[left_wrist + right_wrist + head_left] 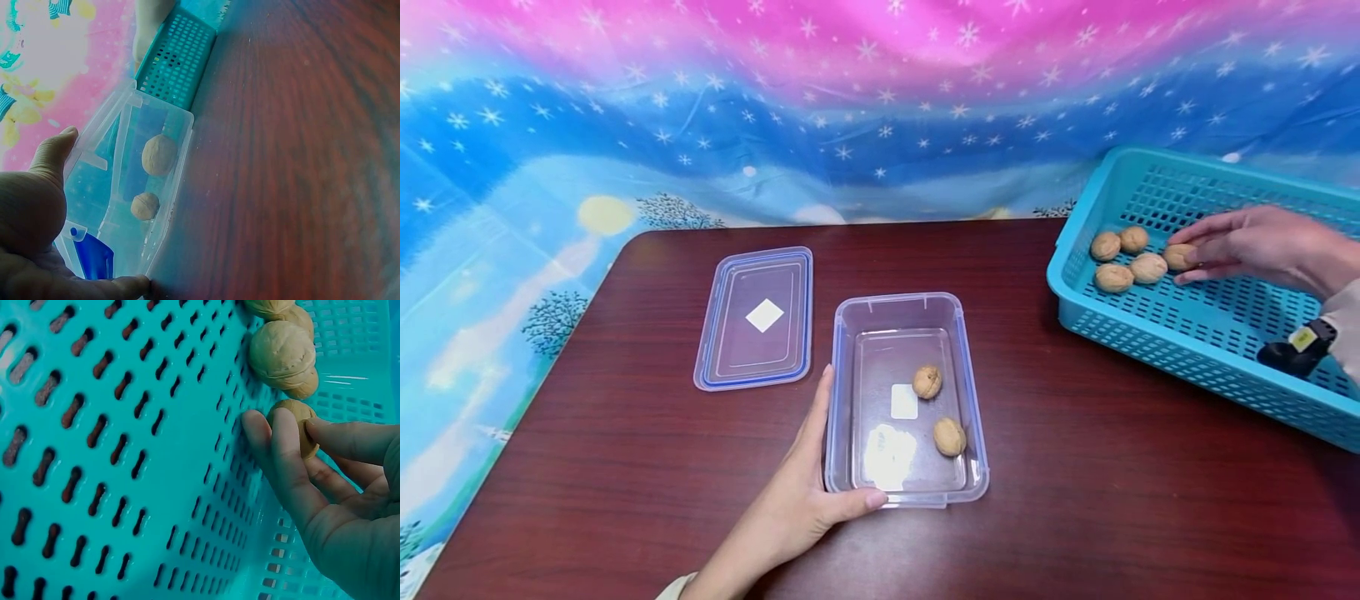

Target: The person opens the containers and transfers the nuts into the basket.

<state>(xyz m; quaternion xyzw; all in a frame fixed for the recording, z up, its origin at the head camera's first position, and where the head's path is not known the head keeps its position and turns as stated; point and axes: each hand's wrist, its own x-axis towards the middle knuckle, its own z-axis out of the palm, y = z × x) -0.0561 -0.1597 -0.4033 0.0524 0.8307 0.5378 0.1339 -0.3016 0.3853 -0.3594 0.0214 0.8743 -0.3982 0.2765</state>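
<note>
My left hand [805, 504] holds the near-left corner of a clear plastic food box [968, 387], its thumb along the front rim and its fingers against the left wall. Inside the box lie two walnuts, one walnut [927, 382] near the middle and another walnut [950, 437] closer to the front. Over at the right, my right hand [1262, 246] reaches into a turquoise perforated basket [1157, 348]. Its thumb and fingertips pinch a walnut [292, 419] low in the basket. Several more walnuts [1148, 268] sit beside that one, at the basket's left end.
A clear lid [733, 354] with a blue seal and a white diamond label lies left of the box on the dark red wooden table [625, 450]. Behind the table hangs a snowflake-patterned cloth [850, 108]. The basket's raised walls surround the right hand.
</note>
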